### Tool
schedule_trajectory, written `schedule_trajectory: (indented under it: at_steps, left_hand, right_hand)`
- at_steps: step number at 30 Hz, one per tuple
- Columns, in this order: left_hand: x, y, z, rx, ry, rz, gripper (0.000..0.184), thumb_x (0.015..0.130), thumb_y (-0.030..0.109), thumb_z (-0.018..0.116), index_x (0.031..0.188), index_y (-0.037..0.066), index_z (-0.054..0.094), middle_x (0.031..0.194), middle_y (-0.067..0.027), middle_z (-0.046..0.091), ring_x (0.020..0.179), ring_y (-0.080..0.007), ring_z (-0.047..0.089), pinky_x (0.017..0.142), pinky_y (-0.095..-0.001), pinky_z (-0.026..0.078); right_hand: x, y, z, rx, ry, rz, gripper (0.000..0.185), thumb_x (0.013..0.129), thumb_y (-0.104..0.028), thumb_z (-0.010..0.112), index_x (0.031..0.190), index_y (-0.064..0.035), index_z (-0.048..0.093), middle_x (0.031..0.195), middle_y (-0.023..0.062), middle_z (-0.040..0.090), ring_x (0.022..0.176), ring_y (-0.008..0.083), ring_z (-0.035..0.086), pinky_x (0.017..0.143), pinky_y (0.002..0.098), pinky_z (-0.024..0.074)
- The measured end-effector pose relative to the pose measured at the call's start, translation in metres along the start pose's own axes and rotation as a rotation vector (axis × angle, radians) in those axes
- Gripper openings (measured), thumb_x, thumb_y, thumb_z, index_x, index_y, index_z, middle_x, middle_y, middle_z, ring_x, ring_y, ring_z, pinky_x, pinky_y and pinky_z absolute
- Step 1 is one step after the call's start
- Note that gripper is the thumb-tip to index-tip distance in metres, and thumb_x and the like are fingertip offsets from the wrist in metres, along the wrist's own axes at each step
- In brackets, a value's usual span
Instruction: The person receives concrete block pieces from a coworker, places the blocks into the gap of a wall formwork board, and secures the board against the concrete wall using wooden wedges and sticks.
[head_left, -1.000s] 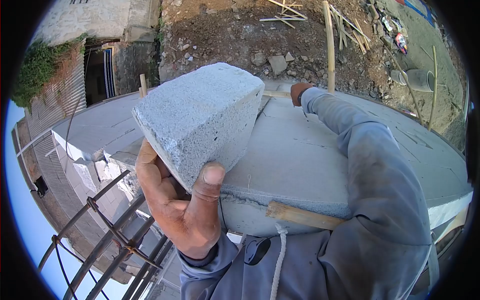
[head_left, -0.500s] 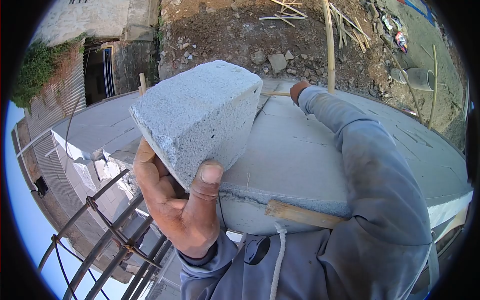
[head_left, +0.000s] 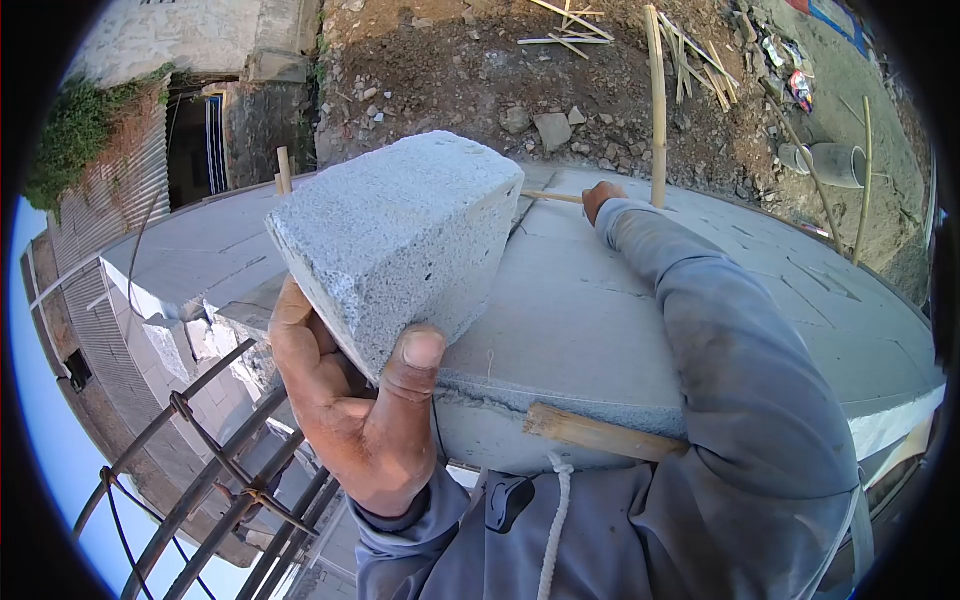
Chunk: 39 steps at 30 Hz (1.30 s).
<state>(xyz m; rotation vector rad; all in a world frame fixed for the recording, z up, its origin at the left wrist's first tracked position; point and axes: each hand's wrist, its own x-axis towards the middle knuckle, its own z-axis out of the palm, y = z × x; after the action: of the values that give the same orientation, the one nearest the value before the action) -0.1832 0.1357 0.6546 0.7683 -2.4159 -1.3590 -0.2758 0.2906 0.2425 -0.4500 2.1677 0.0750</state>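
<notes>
My left hand (head_left: 375, 420) is closed on a pale grey aerated concrete block (head_left: 400, 230), thumb on the near face and fingers underneath. The block is tilted and held up over the top of a light grey block wall (head_left: 590, 300). Across the wall, my right arm reaches to the far edge. There my right hand (head_left: 602, 200) is a fist around one end of a thin wooden stick (head_left: 553, 196). Its other end disappears behind the block, so I cannot tell whether it is part of a tool.
Tied steel rebar (head_left: 215, 480) rises at lower left. A wooden batten (head_left: 600, 432) juts from the wall's near side by my body. An upright bamboo pole (head_left: 658, 110) stands at the far edge. Below lie rubble, sticks and a bucket (head_left: 838, 164).
The block in my left hand has dipped very slightly. My right fist and the stick have shifted a little down in view, toward me.
</notes>
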Motion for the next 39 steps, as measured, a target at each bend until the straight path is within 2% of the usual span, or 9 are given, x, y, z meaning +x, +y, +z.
schedule_trajectory:
  at_steps: [2, 11, 14, 20, 24, 27, 31, 35, 39]
  left_hand:
    - [0.000, 0.001, 0.000, -0.001, -0.003, -0.001, 0.059, 0.081, 0.026, 0.064, 0.126, -0.005, 0.043, 0.110, -0.0215, 0.057, 0.103, -0.0275, 0.055, 0.093, -0.0383, 0.038]
    - [0.000, -0.001, -0.003, -0.019, -0.028, 0.013, 0.070, 0.080, 0.029, 0.071, 0.128, -0.007, 0.035, 0.110, -0.0243, 0.054, 0.101, -0.0273, 0.058, 0.088, -0.0381, 0.044]
    - [-0.001, -0.003, -0.003, -0.020, -0.018, 0.020, 0.069, 0.080, 0.028, 0.069, 0.129, -0.007, 0.036, 0.111, -0.0235, 0.055, 0.102, -0.0279, 0.057, 0.090, -0.0384, 0.043]
    - [-0.002, 0.002, -0.003, -0.017, -0.022, -0.012, 0.067, 0.080, 0.026, 0.066, 0.131, -0.006, 0.038, 0.113, -0.0230, 0.056, 0.106, -0.0294, 0.054, 0.094, -0.0402, 0.039]
    - [0.003, 0.000, 0.001, -0.012, 0.012, 0.003, 0.073, 0.077, 0.028, 0.072, 0.130, -0.007, 0.035, 0.111, -0.0226, 0.055, 0.104, -0.0282, 0.056, 0.090, -0.0393, 0.042]
    - [-0.001, -0.002, -0.003, -0.002, 0.015, -0.019, 0.073, 0.077, 0.028, 0.071, 0.130, -0.007, 0.035, 0.112, -0.0224, 0.054, 0.106, -0.0297, 0.055, 0.092, -0.0404, 0.042]
    - [-0.002, 0.002, -0.003, 0.030, -0.002, 0.007, 0.067, 0.081, 0.027, 0.064, 0.132, -0.007, 0.036, 0.116, -0.0244, 0.054, 0.108, -0.0325, 0.054, 0.095, -0.0429, 0.039]
    - [-0.002, 0.002, -0.004, 0.033, -0.012, 0.011, 0.064, 0.082, 0.025, 0.063, 0.131, -0.007, 0.037, 0.115, -0.0234, 0.055, 0.107, -0.0318, 0.054, 0.094, -0.0420, 0.039]
    - [-0.002, 0.000, -0.002, -0.001, 0.017, -0.011, 0.074, 0.078, 0.033, 0.072, 0.129, -0.007, 0.036, 0.111, -0.0223, 0.054, 0.104, -0.0274, 0.056, 0.092, -0.0393, 0.041]
  right_hand:
    - [-0.019, -0.004, -0.015, 0.126, 0.002, 0.069, 0.031, 0.090, -0.024, 0.047, 0.110, -0.0063, 0.063, 0.103, 0.0137, 0.066, 0.101, 0.0321, 0.062, 0.086, 0.0413, 0.0498]
    - [0.003, 0.000, 0.000, -0.278, -0.182, -0.357, 0.027, 0.086, -0.016, 0.050, 0.106, -0.0026, 0.063, 0.097, 0.0184, 0.066, 0.093, 0.0311, 0.065, 0.079, 0.0433, 0.0517]
    - [0.004, 0.006, -0.005, -0.281, -0.254, -0.347, 0.025, 0.086, -0.014, 0.049, 0.102, 0.0000, 0.063, 0.094, 0.0160, 0.067, 0.093, 0.0322, 0.065, 0.075, 0.0444, 0.0529]
    - [-0.007, 0.008, 0.001, -0.114, 0.058, -0.166, 0.022, 0.086, -0.015, 0.050, 0.097, -0.0016, 0.063, 0.093, 0.0157, 0.067, 0.088, 0.0326, 0.066, 0.071, 0.0413, 0.0540]
    - [0.023, 0.010, -0.017, -0.514, -0.185, -0.085, 0.021, 0.085, -0.013, 0.050, 0.097, -0.0018, 0.064, 0.092, 0.0190, 0.068, 0.085, 0.0312, 0.067, 0.070, 0.0409, 0.0537]
    - [0.040, 0.024, 0.009, 0.024, 0.087, -0.039, 0.025, 0.081, -0.013, 0.054, 0.100, -0.0027, 0.066, 0.092, 0.0189, 0.068, 0.086, 0.0322, 0.067, 0.073, 0.0396, 0.0532]
    - [0.042, 0.010, -0.020, -0.252, -0.260, -0.380, 0.027, 0.078, -0.016, 0.053, 0.094, 0.0000, 0.068, 0.098, 0.0157, 0.068, 0.087, 0.0303, 0.067, 0.078, 0.0386, 0.0524]
    - [0.014, 0.010, -0.061, -0.165, -0.403, -0.304, 0.027, 0.077, -0.015, 0.051, 0.091, 0.0016, 0.068, 0.092, 0.0180, 0.068, 0.080, 0.0311, 0.067, 0.071, 0.0419, 0.0526]
    - [0.006, 0.018, -0.056, -0.265, -0.272, -0.349, 0.024, 0.076, -0.013, 0.051, 0.086, 0.0012, 0.067, 0.085, 0.0154, 0.068, 0.070, 0.0278, 0.066, 0.065, 0.0407, 0.0533]
